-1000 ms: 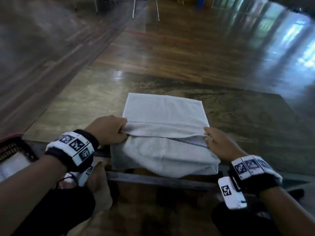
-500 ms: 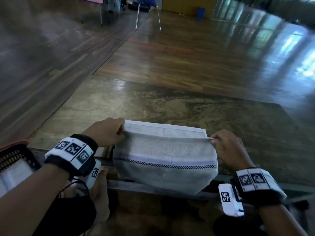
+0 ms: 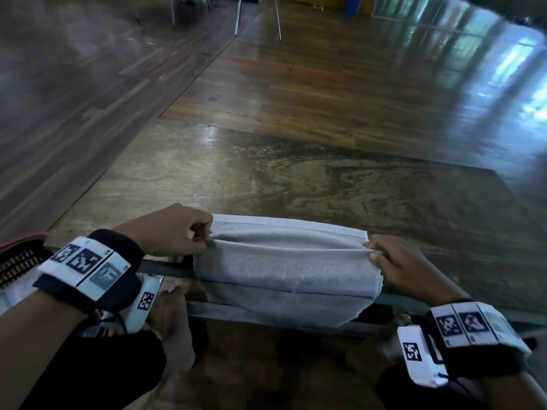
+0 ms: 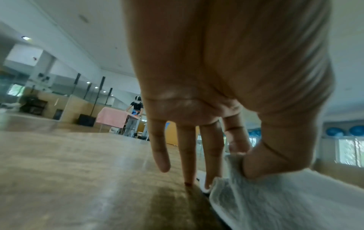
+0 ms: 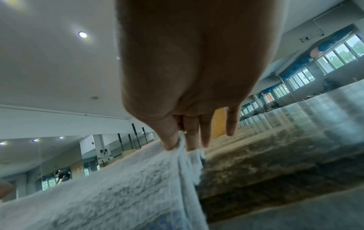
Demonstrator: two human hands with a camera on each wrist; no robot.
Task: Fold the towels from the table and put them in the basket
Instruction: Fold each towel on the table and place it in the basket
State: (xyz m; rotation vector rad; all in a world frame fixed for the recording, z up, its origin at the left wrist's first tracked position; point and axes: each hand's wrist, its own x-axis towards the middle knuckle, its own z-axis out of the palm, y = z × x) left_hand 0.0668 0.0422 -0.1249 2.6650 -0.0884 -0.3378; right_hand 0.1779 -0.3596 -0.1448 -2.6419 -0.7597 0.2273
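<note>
Mirrored hall, glossy wooden floor

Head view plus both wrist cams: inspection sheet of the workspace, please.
Surface: wooden table, worn and glossy.
Job's things: white towel folded, draped over the table's near edge; basket at far left, partly in view.
Clutter: nothing seen.
Hands: left hand pinches the towel's left top corner; right hand pinches the right corner.
Cables: nothing seen.
Surroundings: glossy wood floor, chair legs beyond, a distant person at a pink-covered table.
</note>
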